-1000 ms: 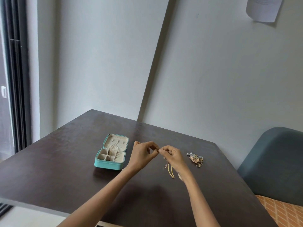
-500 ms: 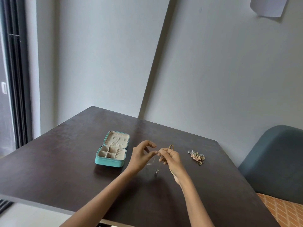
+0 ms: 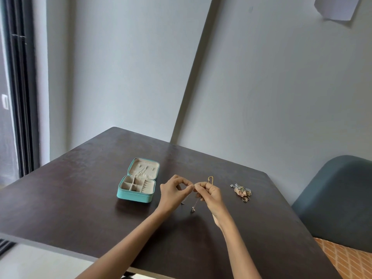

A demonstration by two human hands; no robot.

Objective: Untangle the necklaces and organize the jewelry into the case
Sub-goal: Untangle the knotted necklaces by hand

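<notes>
Head view: above a dark table [image 3: 80, 198], the left hand [image 3: 173, 193] and right hand [image 3: 209, 193] pinch tangled necklaces [image 3: 196, 200] between them, still untangling, while the open teal case [image 3: 138, 181] at left looks mostly unfilled and a jewelry pile [image 3: 241, 191] waits at right.

Head view looks down across table [image 3: 80, 198].
</notes>
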